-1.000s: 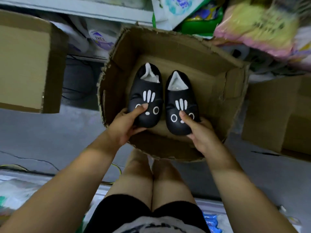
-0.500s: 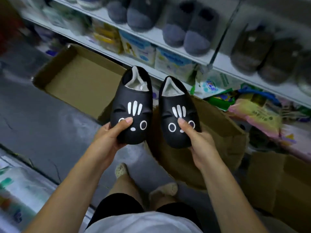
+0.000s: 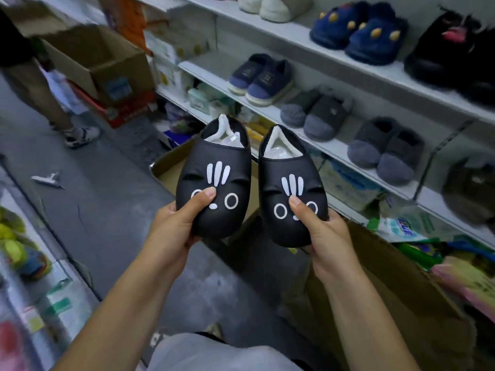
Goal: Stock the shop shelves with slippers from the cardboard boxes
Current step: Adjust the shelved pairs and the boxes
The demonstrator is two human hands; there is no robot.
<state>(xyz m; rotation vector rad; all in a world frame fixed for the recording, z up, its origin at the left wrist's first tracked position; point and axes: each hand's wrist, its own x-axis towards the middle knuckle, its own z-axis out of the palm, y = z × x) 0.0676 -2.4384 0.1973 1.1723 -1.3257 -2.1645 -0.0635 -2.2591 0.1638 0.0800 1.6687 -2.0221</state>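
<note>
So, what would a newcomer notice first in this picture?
Two black slippers with white cat faces, held up mid-frame: the left hand grips one by its toe, the right hand the other. Behind them, to the right, white shelves carry grey slippers and blue slippers in pairs.

Middle shelf (image 3: 206, 68) is bare left of the navy slippers (image 3: 261, 79); grey pairs (image 3: 316, 113) fill it rightward. Cardboard box (image 3: 401, 277) blocks low right. Aisle floor (image 3: 107, 196) open left, person (image 3: 40, 87) standing farther back.
</note>
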